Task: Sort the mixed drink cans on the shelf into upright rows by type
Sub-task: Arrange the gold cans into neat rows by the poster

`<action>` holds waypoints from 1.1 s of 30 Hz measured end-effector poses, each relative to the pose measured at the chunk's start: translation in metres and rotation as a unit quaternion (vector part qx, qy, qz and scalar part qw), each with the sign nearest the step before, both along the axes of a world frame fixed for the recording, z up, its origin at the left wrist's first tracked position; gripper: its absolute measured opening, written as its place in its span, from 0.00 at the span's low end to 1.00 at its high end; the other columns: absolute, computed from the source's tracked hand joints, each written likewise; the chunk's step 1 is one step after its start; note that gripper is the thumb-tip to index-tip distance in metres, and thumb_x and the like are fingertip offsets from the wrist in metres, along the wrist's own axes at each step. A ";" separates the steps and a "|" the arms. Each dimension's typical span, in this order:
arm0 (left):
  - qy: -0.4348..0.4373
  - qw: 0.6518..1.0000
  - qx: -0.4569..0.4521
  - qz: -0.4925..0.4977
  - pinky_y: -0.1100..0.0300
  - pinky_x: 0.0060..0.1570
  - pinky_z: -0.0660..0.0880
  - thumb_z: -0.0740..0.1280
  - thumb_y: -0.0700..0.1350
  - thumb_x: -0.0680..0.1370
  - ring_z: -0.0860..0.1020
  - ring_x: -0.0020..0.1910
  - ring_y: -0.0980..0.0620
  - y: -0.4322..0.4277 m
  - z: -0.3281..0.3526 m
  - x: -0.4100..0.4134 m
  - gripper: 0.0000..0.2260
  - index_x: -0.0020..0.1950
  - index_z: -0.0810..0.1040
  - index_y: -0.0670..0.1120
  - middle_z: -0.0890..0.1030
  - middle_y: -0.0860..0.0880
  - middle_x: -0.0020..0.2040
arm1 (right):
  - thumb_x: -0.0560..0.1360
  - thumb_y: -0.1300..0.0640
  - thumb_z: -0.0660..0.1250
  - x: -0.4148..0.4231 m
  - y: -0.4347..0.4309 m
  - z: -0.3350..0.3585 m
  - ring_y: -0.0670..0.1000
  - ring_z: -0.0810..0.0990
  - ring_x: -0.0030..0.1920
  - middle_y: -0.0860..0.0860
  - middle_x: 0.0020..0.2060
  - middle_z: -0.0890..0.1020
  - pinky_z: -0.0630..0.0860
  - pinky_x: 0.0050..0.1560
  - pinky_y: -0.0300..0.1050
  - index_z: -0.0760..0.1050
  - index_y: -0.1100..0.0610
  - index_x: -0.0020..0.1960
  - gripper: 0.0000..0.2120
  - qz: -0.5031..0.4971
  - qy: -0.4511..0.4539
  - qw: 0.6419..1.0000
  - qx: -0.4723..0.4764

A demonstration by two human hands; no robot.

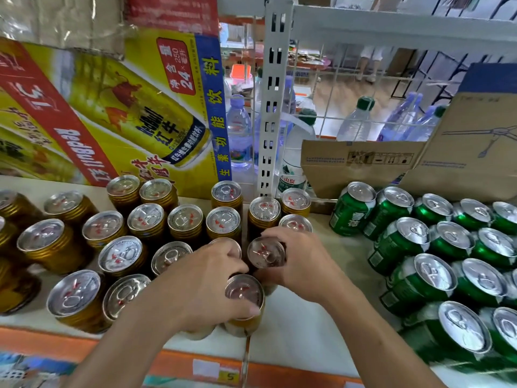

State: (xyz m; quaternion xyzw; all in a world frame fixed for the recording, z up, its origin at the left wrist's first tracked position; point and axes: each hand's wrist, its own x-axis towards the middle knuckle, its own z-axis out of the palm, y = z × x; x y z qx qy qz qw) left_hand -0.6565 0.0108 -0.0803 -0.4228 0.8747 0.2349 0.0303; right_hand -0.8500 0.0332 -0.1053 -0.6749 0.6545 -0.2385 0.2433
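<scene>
So this is mid-sort, with the gold side getting filled in. The shelf [307,317] is already pretty much split. The gold cans [53,245] stand upright in loose rows on the left, the green cans [435,271] sit packed in tidy rows on the right, and there's a bare strip between the two groups.

Both hands are busy at the right edge of the gold bunch. The left hand [201,284] has its grip wrapped round the front gold can [244,296], thumb across the side, right near the shelf's front lip. The right hand [305,264] has its grip curled round a second gold can [265,252] just behind that one, fingers over the far side and thumb on the near side. Both cans look upright as far as I can tell, tops facing up. Can't tell if their bases are on the shelf or a bit lifted, since the hands hide that.

My read is that the step in hand is seating these two into the rightmost gold column. The next move needs them lined up with the cans behind and snug against their neighbours without tipping any, then a clean let-go. The gold rows further left look a bit ragged, so there's probably some squaring up to do. Behind it all a yellow drinks carton [126,107] leans, and there are water bottles [239,127] past the wire mesh
</scene>
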 end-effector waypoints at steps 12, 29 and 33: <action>-0.003 1.000 -0.021 -0.015 0.58 0.56 0.71 0.62 0.73 0.55 0.63 0.54 0.62 0.003 -0.014 0.002 0.33 0.54 0.76 0.56 0.60 0.61 0.53 | 0.71 0.56 0.71 -0.012 0.018 0.017 0.35 0.73 0.37 0.41 0.45 0.79 0.67 0.38 0.26 0.80 0.50 0.56 0.13 0.008 0.005 1.000 -0.006; 0.097 0.994 0.018 0.037 0.61 0.57 0.66 0.64 0.72 0.56 0.62 0.56 0.62 0.008 -0.029 0.012 0.34 0.59 0.75 0.60 0.59 0.71 0.55 | 0.65 0.39 0.72 0.002 0.032 0.015 0.48 0.73 0.45 0.44 0.47 0.74 0.68 0.37 0.42 0.73 0.46 0.50 0.19 -0.070 0.110 0.991 0.039; 0.126 0.991 -0.005 0.047 0.66 0.53 0.62 0.64 0.71 0.57 0.63 0.57 0.62 0.012 -0.034 0.013 0.34 0.60 0.76 0.59 0.61 0.69 0.55 | 0.67 0.35 0.69 0.007 0.035 0.014 0.51 0.76 0.44 0.47 0.44 0.77 0.74 0.40 0.46 0.72 0.50 0.51 0.22 -0.106 0.142 0.982 0.058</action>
